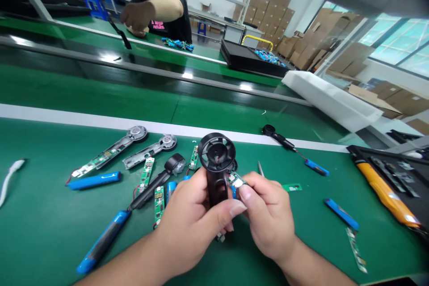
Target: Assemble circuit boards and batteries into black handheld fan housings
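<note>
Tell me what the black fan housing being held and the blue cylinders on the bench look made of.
Black fan housing, gripped by the left hand: likely moulded plastic, matt black with a soft sheen on the ring. Blue cylinders: probably cells in glossy plastic shrink wrap; a bright highlight runs along them. What lies under the wrap cannot be told.

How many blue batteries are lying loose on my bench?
5 batteries: two at left, one beside the left hand, two at right; more may hide behind that hand.
</note>
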`<state>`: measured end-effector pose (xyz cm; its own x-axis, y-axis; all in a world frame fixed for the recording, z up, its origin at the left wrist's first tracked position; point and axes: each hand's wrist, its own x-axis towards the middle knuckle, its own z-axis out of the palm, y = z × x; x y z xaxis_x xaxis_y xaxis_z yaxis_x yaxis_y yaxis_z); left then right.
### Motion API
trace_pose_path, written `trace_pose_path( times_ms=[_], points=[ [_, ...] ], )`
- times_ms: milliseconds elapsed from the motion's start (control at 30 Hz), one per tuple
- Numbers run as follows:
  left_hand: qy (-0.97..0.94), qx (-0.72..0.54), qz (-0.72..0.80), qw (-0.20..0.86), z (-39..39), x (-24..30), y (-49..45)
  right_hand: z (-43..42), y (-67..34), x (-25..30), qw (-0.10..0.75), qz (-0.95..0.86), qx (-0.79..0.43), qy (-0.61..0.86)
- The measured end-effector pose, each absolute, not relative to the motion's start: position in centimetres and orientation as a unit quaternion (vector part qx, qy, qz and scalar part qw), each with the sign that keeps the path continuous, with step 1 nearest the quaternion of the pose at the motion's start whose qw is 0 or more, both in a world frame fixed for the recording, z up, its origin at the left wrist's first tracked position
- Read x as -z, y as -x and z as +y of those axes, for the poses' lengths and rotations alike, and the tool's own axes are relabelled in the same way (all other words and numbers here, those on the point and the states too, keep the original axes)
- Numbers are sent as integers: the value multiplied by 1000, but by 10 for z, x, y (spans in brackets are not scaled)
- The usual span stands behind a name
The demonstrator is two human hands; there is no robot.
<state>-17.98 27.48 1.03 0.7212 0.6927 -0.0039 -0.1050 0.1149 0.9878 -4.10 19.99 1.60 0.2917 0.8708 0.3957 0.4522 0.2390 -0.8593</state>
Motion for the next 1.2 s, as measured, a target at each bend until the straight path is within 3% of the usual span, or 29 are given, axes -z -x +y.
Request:
trace_pose_path(
  times_ms=[267, 733, 900, 1067, 1200],
  points=[
    [-655, -283, 248, 655, 276, -9, 185, 198, 41, -20, 548, -569, -185, 585],
    [-572, -305, 148, 747, 280, -8, 186, 195, 40, -14, 568, -560, -226, 559],
    [-605, -368, 97, 699, 288, -11, 183, 196, 38, -9, 562, -574, -231, 549],
    [-662, -323, 118, 666, 288, -9, 184, 201, 38, -9, 581, -579, -300, 488],
    [-660, -418, 146, 607, 298, 14, 179, 204, 39, -17, 572, -595, -315, 469]
  ],
)
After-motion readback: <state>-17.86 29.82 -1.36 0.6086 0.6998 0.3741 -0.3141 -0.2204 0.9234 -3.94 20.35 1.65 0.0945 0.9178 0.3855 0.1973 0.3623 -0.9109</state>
